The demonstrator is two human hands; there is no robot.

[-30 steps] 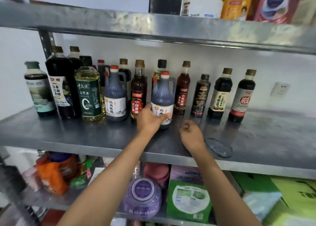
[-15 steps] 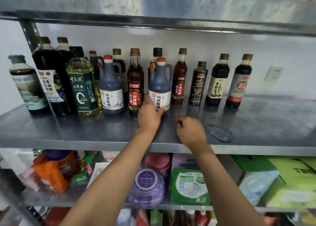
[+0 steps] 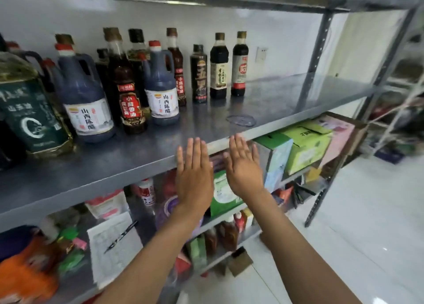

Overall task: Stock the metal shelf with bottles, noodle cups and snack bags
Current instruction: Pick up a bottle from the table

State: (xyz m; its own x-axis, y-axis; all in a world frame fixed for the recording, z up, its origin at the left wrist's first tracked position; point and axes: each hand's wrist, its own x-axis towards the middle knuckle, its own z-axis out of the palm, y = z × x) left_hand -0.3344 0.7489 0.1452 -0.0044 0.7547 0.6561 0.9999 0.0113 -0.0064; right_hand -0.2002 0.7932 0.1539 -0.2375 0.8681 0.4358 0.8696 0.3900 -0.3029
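A row of dark sauce and vinegar bottles stands on the metal shelf (image 3: 270, 103). Among them are two blue-grey vinegar jugs with red caps, one (image 3: 160, 90) near the middle and one (image 3: 83, 97) further left. A green oil jug (image 3: 27, 110) is at the far left. My left hand (image 3: 193, 175) and my right hand (image 3: 243, 166) are both flat, fingers straight, side by side in front of the shelf's front edge. Neither holds anything. Both are apart from the bottles.
The right half of the bottle shelf is bare metal with a ring mark (image 3: 241, 120). Below it stand green and pink cartons (image 3: 307, 143), bags, small bottles and a paper with a pen (image 3: 114, 241). An orange bag (image 3: 25, 271) sits lower left. White tiled floor lies to the right.
My left hand let go of the middle vinegar jug and drew back from the shelf. My right hand uncurled and drew back too. The view swung rightward and down.
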